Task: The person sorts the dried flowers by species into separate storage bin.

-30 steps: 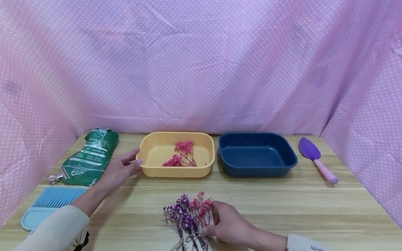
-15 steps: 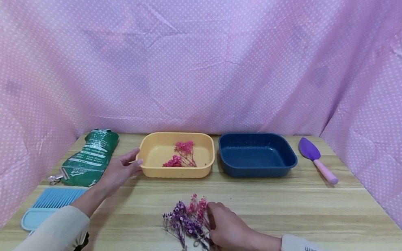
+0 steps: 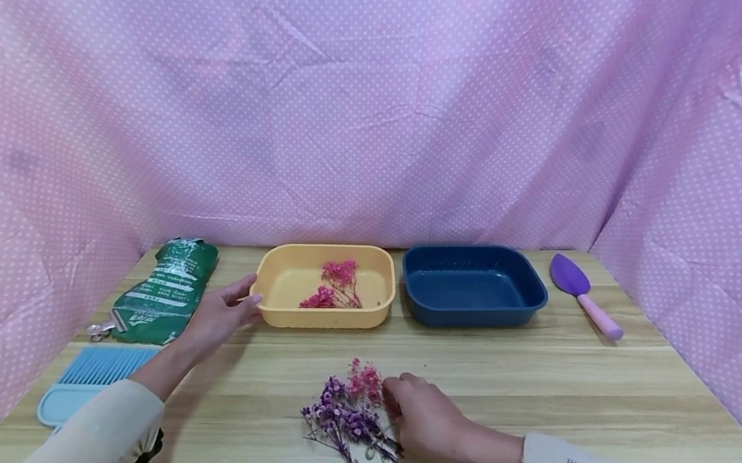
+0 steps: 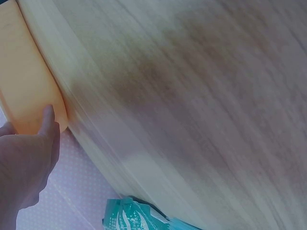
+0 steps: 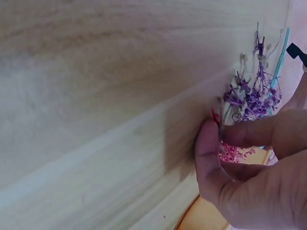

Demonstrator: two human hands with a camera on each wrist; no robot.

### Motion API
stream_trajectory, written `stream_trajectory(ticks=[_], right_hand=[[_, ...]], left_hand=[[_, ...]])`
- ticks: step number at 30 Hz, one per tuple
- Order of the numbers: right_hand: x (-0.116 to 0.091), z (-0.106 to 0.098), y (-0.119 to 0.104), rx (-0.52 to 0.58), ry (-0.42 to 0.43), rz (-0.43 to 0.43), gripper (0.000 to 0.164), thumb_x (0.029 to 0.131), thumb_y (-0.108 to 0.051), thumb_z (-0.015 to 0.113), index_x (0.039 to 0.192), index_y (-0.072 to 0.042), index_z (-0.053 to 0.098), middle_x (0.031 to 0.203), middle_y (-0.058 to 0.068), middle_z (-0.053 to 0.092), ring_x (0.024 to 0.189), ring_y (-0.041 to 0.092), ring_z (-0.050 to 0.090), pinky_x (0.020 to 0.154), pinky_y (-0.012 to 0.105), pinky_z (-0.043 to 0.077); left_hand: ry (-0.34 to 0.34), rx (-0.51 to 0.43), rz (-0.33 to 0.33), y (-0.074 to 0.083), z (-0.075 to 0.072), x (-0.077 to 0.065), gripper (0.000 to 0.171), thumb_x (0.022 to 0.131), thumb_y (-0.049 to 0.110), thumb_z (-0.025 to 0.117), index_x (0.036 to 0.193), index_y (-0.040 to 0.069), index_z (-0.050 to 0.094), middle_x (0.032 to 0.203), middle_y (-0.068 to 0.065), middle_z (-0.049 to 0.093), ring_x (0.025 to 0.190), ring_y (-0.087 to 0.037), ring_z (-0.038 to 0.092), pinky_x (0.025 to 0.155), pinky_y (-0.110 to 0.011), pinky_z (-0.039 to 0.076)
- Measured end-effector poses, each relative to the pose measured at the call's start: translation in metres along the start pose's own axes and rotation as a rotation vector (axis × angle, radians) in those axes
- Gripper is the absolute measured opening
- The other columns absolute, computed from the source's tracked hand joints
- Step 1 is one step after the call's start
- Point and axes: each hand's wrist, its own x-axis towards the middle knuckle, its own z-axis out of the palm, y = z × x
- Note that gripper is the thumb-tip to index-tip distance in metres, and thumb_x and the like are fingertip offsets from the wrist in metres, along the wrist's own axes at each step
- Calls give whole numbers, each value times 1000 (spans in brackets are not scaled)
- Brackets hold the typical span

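Observation:
Beside the left end of the yellow tub [image 3: 328, 318], my left hand [image 3: 223, 314] touches the wall with fairly straight fingers. In the left wrist view, the index finger lies against that wall. Two sprigs of bright pink dried flowers [image 3: 340, 271] lie inside the tub. On the table in front, my right hand [image 3: 426, 418] pinches the stems of a pink dried flower bunch [image 3: 365, 380] between thumb and fingers. Purple dried flower bunches [image 3: 341, 413], tied with twine, lie against it on the left. Most of the pinched stems are hidden behind the fingers.
A dark blue tub [image 3: 471, 316] stands right of the yellow one. Further right lies a purple trowel [image 3: 570, 275] with a pink handle. On the left are a green bag [image 3: 164, 293], a metal clip [image 3: 106, 326] and a light blue brush [image 3: 83, 386]. Pink dotted cloth [image 3: 383, 112] surrounds the table.
The right hand's fingers have closed from a spread pose onto the pink stems. The purple bunches have shifted and turned, their stems swinging right. The left hand stays at the yellow tub.

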Motion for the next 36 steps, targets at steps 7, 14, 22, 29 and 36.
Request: stream_trajectory(ticks=[7,14,22,29,36], right_hand=[[3,-13,7,227,-36,85,44,63,16,54,100,-1,69,65,-3,56,54,10,49,48,23,42],[4,-36,6,495,-7,239,47,72,19,62,115,0,66,73,6,60,50,11,53,38,26,48],[0,-57,5,725,9,239,51,76,15,68,124,-1,63,77,10,62,51,18,61,48,45,58],[-5,-53,16,402,-11,139,49,71,17,67,116,-2,68,75,4,65,53,12,58,45,28,51],[-8,-59,24,188,-54,41,49,69,18,62,115,4,67,69,3,63,44,6,51,47,21,46]], left_hand=[[2,-4,17,-2,0,0,63,99,15,54,153,9,21,156,-19,24,127,-33,49,94,-35,50],[1,9,9,-1,0,0,64,99,17,55,153,10,21,156,-19,25,127,-33,49,94,-35,50],[4,3,-4,1,0,0,64,99,17,54,153,10,21,156,-19,23,127,-34,49,96,-38,49],[4,7,-10,3,0,0,64,99,18,54,154,11,21,156,-19,23,127,-33,49,97,-39,48],[9,10,-7,2,0,1,63,99,16,54,153,10,22,156,-19,24,127,-33,50,95,-37,50]])
